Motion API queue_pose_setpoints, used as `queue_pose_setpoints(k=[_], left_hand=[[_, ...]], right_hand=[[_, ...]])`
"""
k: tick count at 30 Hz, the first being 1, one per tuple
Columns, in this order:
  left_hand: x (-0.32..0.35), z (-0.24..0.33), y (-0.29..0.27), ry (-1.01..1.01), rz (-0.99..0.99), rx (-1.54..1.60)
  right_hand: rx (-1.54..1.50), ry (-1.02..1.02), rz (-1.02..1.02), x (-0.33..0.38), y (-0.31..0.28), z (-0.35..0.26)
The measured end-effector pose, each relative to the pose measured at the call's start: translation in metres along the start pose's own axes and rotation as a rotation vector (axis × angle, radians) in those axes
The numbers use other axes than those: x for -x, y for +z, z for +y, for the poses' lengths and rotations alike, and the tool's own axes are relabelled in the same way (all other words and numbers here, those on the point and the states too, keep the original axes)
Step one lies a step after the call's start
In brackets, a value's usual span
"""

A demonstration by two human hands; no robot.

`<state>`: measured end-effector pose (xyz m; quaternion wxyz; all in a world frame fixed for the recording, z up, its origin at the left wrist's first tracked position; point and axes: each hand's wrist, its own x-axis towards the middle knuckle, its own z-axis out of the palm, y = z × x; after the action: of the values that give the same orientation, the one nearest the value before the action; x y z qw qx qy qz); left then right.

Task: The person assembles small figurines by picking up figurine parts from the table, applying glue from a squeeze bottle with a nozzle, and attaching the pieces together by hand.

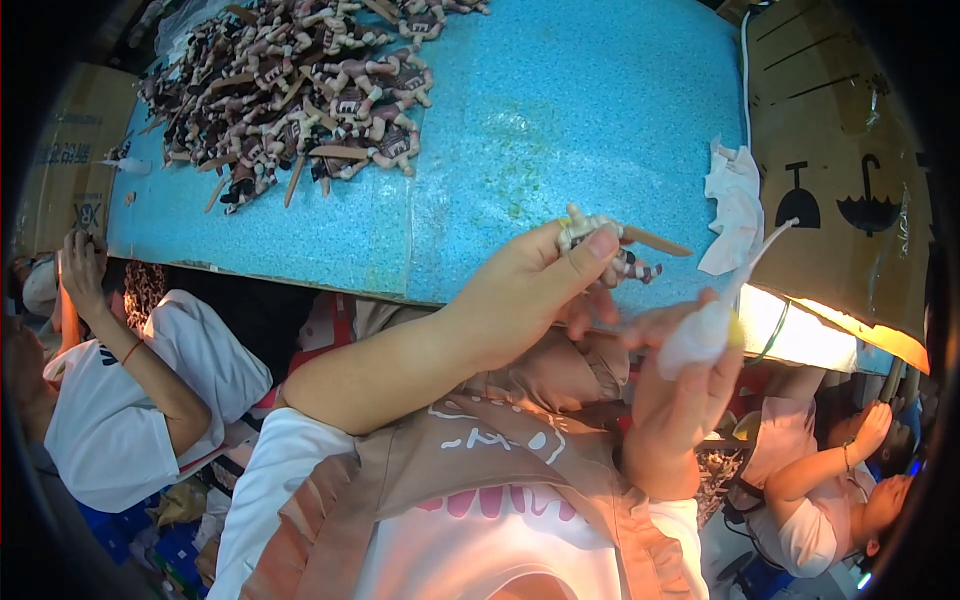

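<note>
My left hand (535, 270) pinches a small toy figure (585, 228) between thumb and fingers, just over the near edge of the blue table. From the figure a flat brown blade-like piece (655, 240) sticks out to the right, and a striped dark limb hangs below it. To the right, my right hand (690, 400) is wrapped around a white squeeze bottle (700, 335). The bottle's long thin nozzle (768, 248) points up and to the right, away from the figure. Some of my right fingers are blurred, and the bottle and figure are apart.
A heap of similar figures (300, 100) covers the far left of the blue table (580, 90). Crumpled white paper (732, 200) lies at the right, beside a cardboard box (840, 130). Another squeeze bottle (130, 165) lies far left. Other people sit at both sides.
</note>
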<state>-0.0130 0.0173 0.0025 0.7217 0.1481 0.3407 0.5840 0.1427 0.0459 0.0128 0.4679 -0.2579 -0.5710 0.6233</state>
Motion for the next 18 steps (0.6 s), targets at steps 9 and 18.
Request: queue_pose_setpoints(k=[9, 18], left_hand=[[0.017, 0.005, -0.003, 0.422, 0.049, -0.542], [0.020, 0.006, -0.006, 0.465, 0.093, -0.690]], right_hand=[[0.126, -0.557, -0.057, 0.017, -0.022, -0.005], [0.249, -0.704, 0.105, 0.022, 0.008, -0.005]])
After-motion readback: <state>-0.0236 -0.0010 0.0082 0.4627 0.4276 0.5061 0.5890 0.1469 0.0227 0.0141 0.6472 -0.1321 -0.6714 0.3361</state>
